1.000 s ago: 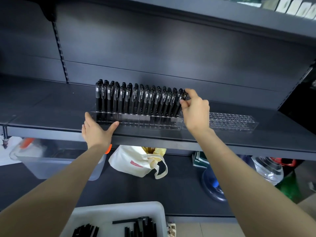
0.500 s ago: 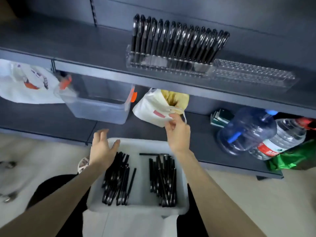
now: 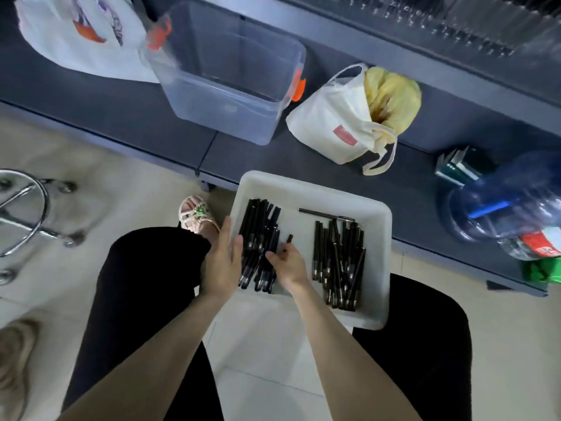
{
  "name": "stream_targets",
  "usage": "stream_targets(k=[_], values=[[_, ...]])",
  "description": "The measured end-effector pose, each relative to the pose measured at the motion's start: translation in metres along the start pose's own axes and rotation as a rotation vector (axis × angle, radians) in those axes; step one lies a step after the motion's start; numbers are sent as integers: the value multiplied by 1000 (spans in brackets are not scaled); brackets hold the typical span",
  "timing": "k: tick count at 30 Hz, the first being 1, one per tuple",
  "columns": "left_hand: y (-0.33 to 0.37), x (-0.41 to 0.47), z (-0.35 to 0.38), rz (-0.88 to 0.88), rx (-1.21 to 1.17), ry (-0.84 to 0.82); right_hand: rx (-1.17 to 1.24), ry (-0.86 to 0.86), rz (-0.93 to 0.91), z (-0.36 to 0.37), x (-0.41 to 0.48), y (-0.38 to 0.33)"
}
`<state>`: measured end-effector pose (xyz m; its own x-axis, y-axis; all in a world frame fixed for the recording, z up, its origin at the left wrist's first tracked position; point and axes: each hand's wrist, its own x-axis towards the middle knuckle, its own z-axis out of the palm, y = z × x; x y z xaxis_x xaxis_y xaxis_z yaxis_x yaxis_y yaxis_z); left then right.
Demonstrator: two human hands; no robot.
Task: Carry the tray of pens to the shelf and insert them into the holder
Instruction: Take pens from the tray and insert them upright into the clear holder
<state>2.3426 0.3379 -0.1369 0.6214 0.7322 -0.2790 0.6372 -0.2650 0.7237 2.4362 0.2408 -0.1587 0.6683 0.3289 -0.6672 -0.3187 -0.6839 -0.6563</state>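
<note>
White tray point(image 3: 303, 189) sits on the person's lap, approx. mid-frame, w/ black pens in two heaps: left pile point(image 3: 258, 232) at the tray's 9 o'clock, right pile point(image 3: 340, 262) at its 3, plus a loose pen point(image 3: 324, 214) lying crosswise toward 1 o'clock. L hand point(image 3: 223, 262) lies w/ fingers straight along the tray's 9 o'clock wall, thumb touching the left pile, grasping nothing. R hand point(image 3: 288, 265) is curled at the left pile's 3 o'clock side, pinching a held pen point(image 3: 290, 238) whose end pokes out toward 12 (whether it has more than one, can't tell). On the lower shelf point(image 3: 121, 117): clear bin point(image 3: 227, 95) at the tray's 11 o'clock, cloth bag point(image 3: 334, 126) at 12, water jug point(image 3: 491, 208) at 3. Clear holder point(image 3: 440, 41), badly blurred, at the frame's 1 o'clock edge. Chrome stool point(image 3: 21, 208) at 9.
</note>
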Motion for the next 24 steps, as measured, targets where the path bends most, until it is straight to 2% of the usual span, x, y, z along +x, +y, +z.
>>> stream_targets(k=[4,7,11,15,18,21,24], values=[[-2,3,2,37,8,34,-228,35,30,17,8,-11],[2,1,2,71,2,83,-288,69,54,24,13,-14],[1,2,2,61,13,74,-189,144,49,24,14,-8],[1,3,2,57,4,55,-26,146,-3,17,6,-8],[6,4,-1,51,46,85,140,61,-39,-4,-8,-22],[25,15,-8,155,62,128,175,-79,-102,-41,-24,-44],[62,33,-18,151,-105,-60,109,-150,-197,-77,-35,-64]])
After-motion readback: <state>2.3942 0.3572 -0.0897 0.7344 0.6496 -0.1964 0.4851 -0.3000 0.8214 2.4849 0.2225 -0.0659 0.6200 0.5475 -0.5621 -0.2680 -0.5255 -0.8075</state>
